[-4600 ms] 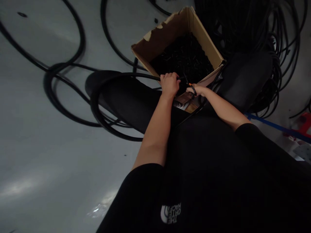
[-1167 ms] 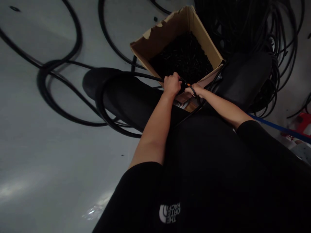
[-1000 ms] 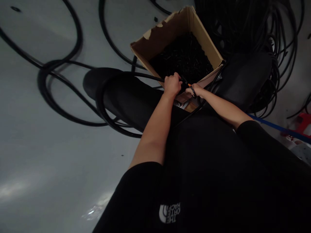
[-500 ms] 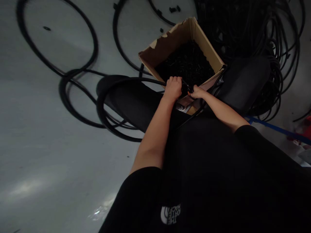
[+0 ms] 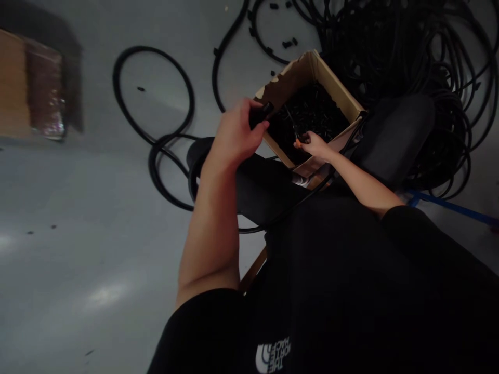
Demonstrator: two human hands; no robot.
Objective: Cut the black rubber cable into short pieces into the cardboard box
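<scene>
My left hand (image 5: 234, 130) is closed around a thick black hose (image 5: 267, 109). One end of the hose pokes out past the fingers, above the left rim of an open cardboard box (image 5: 339, 85). My right hand (image 5: 315, 146) is closed on a slim dark tool with an orange part at its handle (image 5: 298, 143); its exact kind is hard to make out. The tool's thin front end points away from me over the box. Inside the box lies a heap of small black pieces (image 5: 317, 106). The box stands between my legs.
A big tangle of black hose (image 5: 405, 47) lies at the far right. Looped hose (image 5: 192, 98) rests on the grey floor to the left, with small black bits (image 5: 288, 43) beyond the box. A cardboard box (image 5: 13, 83) stands at far left; a blue bar (image 5: 452, 204) is at right.
My left hand has moved left and up, away from my right hand, with the hose in it. My right hand stays over the box with the tool. The view has shifted left.
</scene>
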